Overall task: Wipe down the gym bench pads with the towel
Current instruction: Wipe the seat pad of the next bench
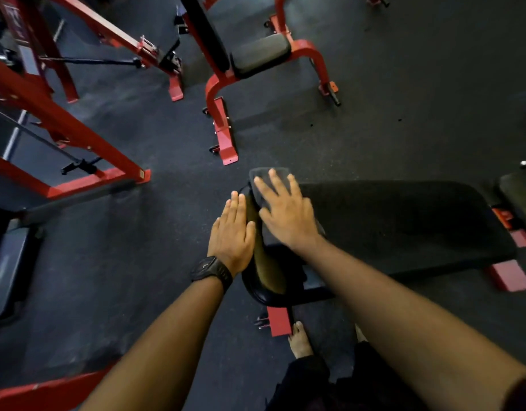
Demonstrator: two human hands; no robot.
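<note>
Flat bench pad [404, 223] runs from frame centre toward 3 o'clock, black, on a red frame. Towel [263, 175], dark grey, lies on the pad's end near centre, its far edge overhanging toward 12 o'clock. Right hand [285, 215] lies flat on the towel, fingers straight and spread, pressing it to the pad; nothing is clasped. Left hand [232, 232] sits at 9 o'clock of the right hand, fingers straight and together, palm down, thumb side touching the pad's rounded end; it grips nothing. Black wristwatch [211, 269] is on the left wrist. Bare foot [300, 341] stands on the rubber floor [404, 114] at 6 o'clock, just beside the bench's red foot plate [279, 321]. Second bench seat pad [260, 54] stands at 12 o'clock, well apart. Red rack frame [63, 134] occupies 9 to 10 o'clock
</note>
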